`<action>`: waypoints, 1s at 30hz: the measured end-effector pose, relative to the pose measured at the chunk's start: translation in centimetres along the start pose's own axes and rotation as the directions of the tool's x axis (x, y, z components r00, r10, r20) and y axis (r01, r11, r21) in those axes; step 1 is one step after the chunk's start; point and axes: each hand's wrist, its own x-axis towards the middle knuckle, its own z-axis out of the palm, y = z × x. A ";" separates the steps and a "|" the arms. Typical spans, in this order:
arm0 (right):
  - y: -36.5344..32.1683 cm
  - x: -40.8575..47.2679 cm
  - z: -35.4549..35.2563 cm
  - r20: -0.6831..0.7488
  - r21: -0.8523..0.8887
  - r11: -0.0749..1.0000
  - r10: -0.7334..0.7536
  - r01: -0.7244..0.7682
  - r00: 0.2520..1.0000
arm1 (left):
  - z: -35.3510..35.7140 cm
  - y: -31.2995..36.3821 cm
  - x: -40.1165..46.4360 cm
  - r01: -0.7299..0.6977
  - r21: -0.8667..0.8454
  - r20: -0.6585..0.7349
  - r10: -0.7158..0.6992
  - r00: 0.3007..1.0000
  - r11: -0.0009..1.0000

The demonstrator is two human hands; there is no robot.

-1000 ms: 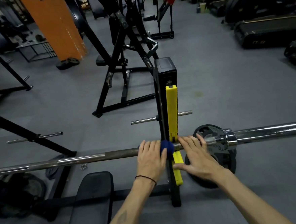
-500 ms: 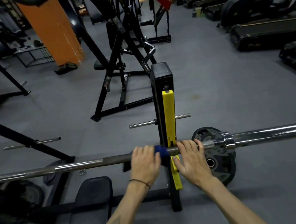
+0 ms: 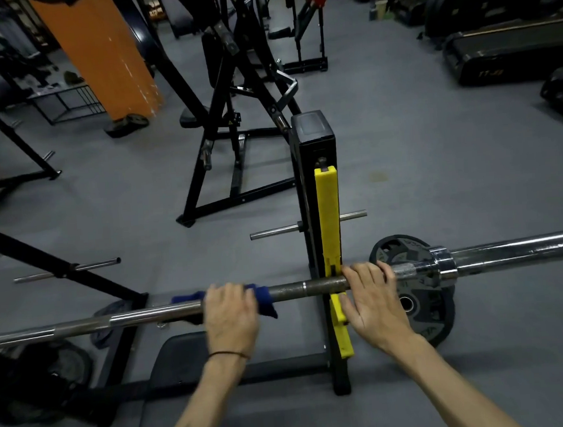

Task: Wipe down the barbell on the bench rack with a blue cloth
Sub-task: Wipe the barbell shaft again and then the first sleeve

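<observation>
Grey rubber flooring [image 3: 436, 155] spreads across a gym, with an orange pillar [image 3: 102, 55] at the upper left, a black angled machine frame [image 3: 230, 123] in the middle distance and treadmills [image 3: 508, 50] along the far right. From the head camera, the barbell [image 3: 312, 288] runs nearly level across the lower half of the view, lying in the yellow hook [image 3: 329, 223] of the black bench rack upright [image 3: 308, 191], its thick chrome sleeve [image 3: 522, 249] reaching off to the right. A black weight plate [image 3: 424, 316] stands on the floor just behind the bar near the sleeve collar. The left hand [image 3: 230, 317] has its fingers curled over the bar, gripping the blue cloth [image 3: 262, 298] wrapped around the shaft, to the left of the upright; cloth ends show on both sides of the hand. A thin dark band [image 3: 228, 354] circles that wrist. The right hand [image 3: 376, 300] rests on the bar just right of the upright, fingers fairly straight over the shaft and thumb spread low beside the yellow hook. A black bench pad [image 3: 180, 357] lies below the bar.
</observation>
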 end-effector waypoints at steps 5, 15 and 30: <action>0.7 0.1 -1.0 0.064 0.024 0.999 -0.038 0.036 0.997 | 1.3 9.8 1.6 -0.100 -0.164 0.087 0.115 0.990 0.981; -5.9 -1.2 -2.2 -0.237 0.219 0.969 -0.063 0.116 0.969 | -2.1 -8.6 -1.9 0.068 -0.003 0.068 -0.068 0.995 0.998; -11.0 7.1 2.1 0.343 -0.254 0.963 0.004 0.089 0.939 | -1.1 -9.9 -1.2 -0.045 -0.119 0.084 0.055 0.995 0.992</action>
